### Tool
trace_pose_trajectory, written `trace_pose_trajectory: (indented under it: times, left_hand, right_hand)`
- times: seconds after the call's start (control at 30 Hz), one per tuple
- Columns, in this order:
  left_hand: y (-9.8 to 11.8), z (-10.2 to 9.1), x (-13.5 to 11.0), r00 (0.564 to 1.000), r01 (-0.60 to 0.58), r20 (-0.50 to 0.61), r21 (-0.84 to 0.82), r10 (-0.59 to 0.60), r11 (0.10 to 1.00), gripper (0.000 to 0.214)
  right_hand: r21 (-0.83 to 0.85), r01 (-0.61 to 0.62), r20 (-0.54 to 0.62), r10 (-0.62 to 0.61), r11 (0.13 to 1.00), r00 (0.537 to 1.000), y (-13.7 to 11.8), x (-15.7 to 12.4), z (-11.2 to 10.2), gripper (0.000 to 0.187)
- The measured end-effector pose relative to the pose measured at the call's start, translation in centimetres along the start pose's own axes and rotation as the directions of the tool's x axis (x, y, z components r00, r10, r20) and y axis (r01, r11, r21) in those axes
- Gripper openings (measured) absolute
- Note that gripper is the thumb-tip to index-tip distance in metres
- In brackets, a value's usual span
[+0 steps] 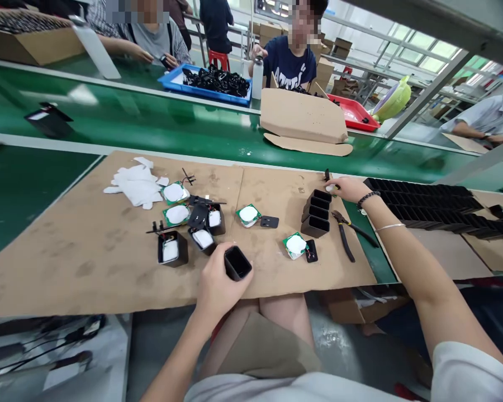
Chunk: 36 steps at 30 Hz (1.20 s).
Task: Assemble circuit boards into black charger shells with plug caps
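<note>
My left hand [223,279] is wrapped round a black rectangular plastic case [237,264], its open end facing up. At the far right of the cardboard, my right hand [347,188] has its fingers together near a small whitish piece [330,188] and a small black part [327,174]; what it grips is unclear. Just in front of it stands a row of black cases [316,215], beside cutting pliers [346,237]. Green circuit boards with white round pads, one with a black cover [269,222] wired on, lie mid-table. Left of my left hand, partly filled cases [172,249] hold white blocks.
White gloves [136,184] lie on the cardboard sheet [88,268]. Many black cases [423,204] stand in rows at right. Beyond runs a green conveyor belt [159,120] carrying a black case [49,120]. Co-workers sit across it near a blue tray [209,84] of black parts.
</note>
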State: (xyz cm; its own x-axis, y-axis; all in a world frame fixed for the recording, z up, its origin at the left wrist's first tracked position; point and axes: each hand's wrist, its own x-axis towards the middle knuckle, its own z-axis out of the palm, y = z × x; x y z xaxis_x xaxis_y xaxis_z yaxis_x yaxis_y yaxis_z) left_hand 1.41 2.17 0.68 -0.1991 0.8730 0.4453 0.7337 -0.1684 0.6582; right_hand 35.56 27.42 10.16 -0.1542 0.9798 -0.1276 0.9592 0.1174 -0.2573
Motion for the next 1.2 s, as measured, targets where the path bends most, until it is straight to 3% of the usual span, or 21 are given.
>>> trace_pose_trajectory:
  times: [0.07, 0.17, 0.27, 0.37, 0.43, 0.57, 0.67, 0.8, 0.93, 1.07, 1.2]
  left_hand:
    - [0.1, -0.1, 0.1, 1.0, 0.015, 0.006, -0.032, -0.015, 0.999, 0.035]
    - [0.1, -0.6, 0.2, 0.999, 0.049, 0.005, -0.105, -0.049, 0.993, 0.034]
    - [0.1, -1.0, 0.1, 0.996, 0.082, -0.021, -0.173, -0.087, 0.982, 0.035]
    - [0.0, -0.9, 0.0, 0.993, 0.093, -0.05, -0.197, -0.104, 0.976, 0.039]
    - [0.0, -0.7, 0.0, 0.992, 0.097, -0.055, -0.202, -0.11, 0.975, 0.04]
    - [0.8, -0.3, -0.4, 0.99, 0.126, -0.035, -0.207, -0.136, 0.97, 0.043]
    - [2.6, -0.3, -1.6, 0.991, 0.134, 0.006, -0.241, -0.136, 0.961, 0.043]
    - [6.1, -1.1, -3.6, 0.994, 0.075, 0.098, -0.288, -0.049, 0.955, 0.038]
    - [8.6, -2.6, -4.3, 0.984, 0.019, 0.175, -0.356, 0.046, 0.934, 0.039]
    - [9.4, -4.4, -4.0, 0.966, 0.036, 0.243, -0.45, 0.084, 0.892, 0.04]
    - [9.6, -5.9, -4.1, 0.94, 0.049, 0.319, -0.481, 0.122, 0.875, 0.038]
  right_hand:
    - [0.123, -0.017, -0.037, 0.021, 0.992, 0.999, 0.0, 0.2, -0.7, 0.013]
    - [0.378, -0.008, -0.102, 0.05, 0.926, 0.994, -0.1, -1.5, -1.7, 0.021]
    - [0.616, 0.078, -0.185, 0.048, 0.784, 0.982, -0.3, -5.5, -2.2, 0.032]
    - [0.743, 0.158, -0.242, 0.041, 0.65, 0.97, -0.9, -10.7, -1.8, 0.035]
    - [0.832, 0.185, -0.247, 0.049, 0.523, 0.968, -1.5, -14.1, -0.6, 0.04]
    - [0.973, 0.192, -0.202, 0.078, 0.125, 0.976, -3.5, -19.8, 3.2, 0.043]
    - [0.977, 0.199, -0.192, 0.09, -0.071, 0.977, -5.2, -23.0, 6.2, 0.038]
    - [0.926, 0.241, -0.225, 0.087, -0.291, 0.97, -8.1, -26.0, 9.1, 0.031]
    - [0.918, 0.246, -0.242, 0.051, -0.312, 0.969, -10.8, -28.3, 10.7, 0.026]
    - [0.929, 0.251, -0.224, 0.126, -0.273, 0.966, -12.4, -29.9, 11.6, 0.025]
    - [0.936, 0.326, -0.293, 0.217, -0.136, 0.931, -13.8, -30.7, 12.0, 0.029]
